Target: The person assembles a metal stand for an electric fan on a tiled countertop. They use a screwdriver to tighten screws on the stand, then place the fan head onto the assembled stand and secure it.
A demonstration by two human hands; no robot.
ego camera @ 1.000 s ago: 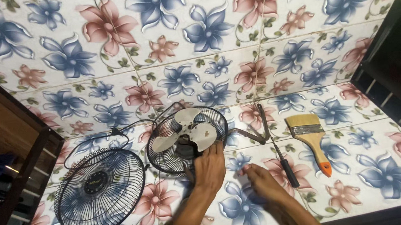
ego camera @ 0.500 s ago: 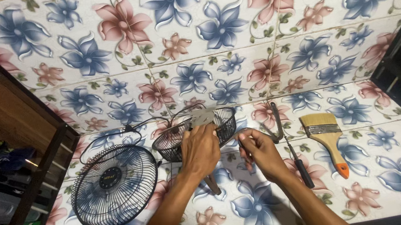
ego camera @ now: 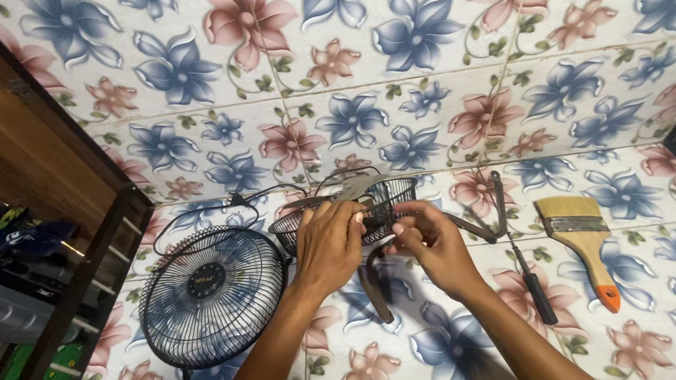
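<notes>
1. The fan body (ego camera: 357,209), a rear wire guard with pale blades inside it, lies tipped on the floral-tiled bench (ego camera: 664,297) at the middle of the scene, its open face turned up and away. It sits right under both hands, at the far end of the forearms.
2. The left hand (ego camera: 329,246) covers the near left rim of the guard. Its fingers are curled over the wire, closed in a grip on the fan body, with the thumb side toward the right hand.
3. The right hand (ego camera: 433,243) is just right of the left, the two almost touching. Its fingertips are pinched together at the near right edge of the guard, on some small part I cannot make out.
4. A dark curved stand arm (ego camera: 374,283) runs from under the hands toward the near side; its long axis goes near to far. A second bent metal bracket (ego camera: 485,216) reaches right and far from the guard.
5. Both hands are equally near the fan body. The left one holds it and the right one works at it.
6. The loose front grille (ego camera: 208,296) lies flat to the left, just beside the fan body.
7. A screwdriver (ego camera: 533,286) lies right of the right hand, and a paintbrush (ego camera: 583,243) lies further right, apart from both hands.
</notes>
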